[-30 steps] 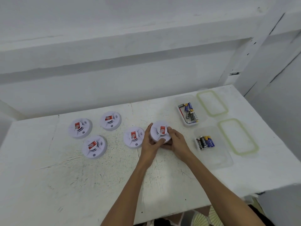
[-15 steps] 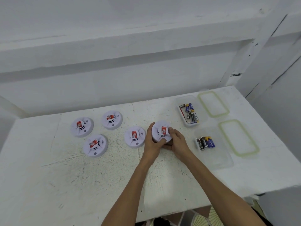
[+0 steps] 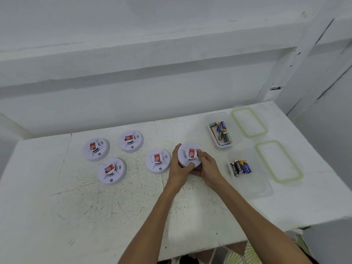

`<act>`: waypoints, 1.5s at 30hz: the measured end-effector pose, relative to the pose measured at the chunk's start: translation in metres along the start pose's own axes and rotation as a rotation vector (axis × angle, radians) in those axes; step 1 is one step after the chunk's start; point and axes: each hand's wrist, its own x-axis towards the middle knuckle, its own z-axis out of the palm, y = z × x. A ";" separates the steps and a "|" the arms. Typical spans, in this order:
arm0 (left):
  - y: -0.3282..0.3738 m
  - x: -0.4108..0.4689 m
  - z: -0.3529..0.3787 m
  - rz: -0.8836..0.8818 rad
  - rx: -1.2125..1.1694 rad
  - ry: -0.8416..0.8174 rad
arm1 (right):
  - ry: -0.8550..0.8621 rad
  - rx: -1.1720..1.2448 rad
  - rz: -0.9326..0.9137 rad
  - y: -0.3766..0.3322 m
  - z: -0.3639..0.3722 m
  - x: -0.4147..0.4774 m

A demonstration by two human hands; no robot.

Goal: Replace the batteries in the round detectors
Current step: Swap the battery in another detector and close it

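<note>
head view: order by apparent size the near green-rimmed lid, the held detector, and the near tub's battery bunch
1. near green-rimmed lid
2. held detector
3. battery bunch
All sit about equally far from the camera, so the order holds.

- We see white detectors [image 3: 96, 149] with red labels [image 3: 92, 145].
- We see batteries [image 3: 240, 167] in black, blue and yellow.
- We see clear lids [image 3: 248, 121] rimmed pale green.
- We see a white tabletop [image 3: 95, 206], dark-scratched and speckled.
</note>
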 end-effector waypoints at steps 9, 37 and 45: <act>-0.001 -0.002 -0.007 -0.060 -0.069 -0.014 | 0.028 -0.009 -0.009 0.003 0.001 0.000; 0.001 -0.006 -0.007 -0.051 -0.165 0.010 | 0.024 -0.047 -0.038 0.005 0.003 -0.001; -0.001 -0.004 -0.008 -0.060 -0.173 0.005 | 0.029 -0.057 -0.039 0.003 0.003 -0.002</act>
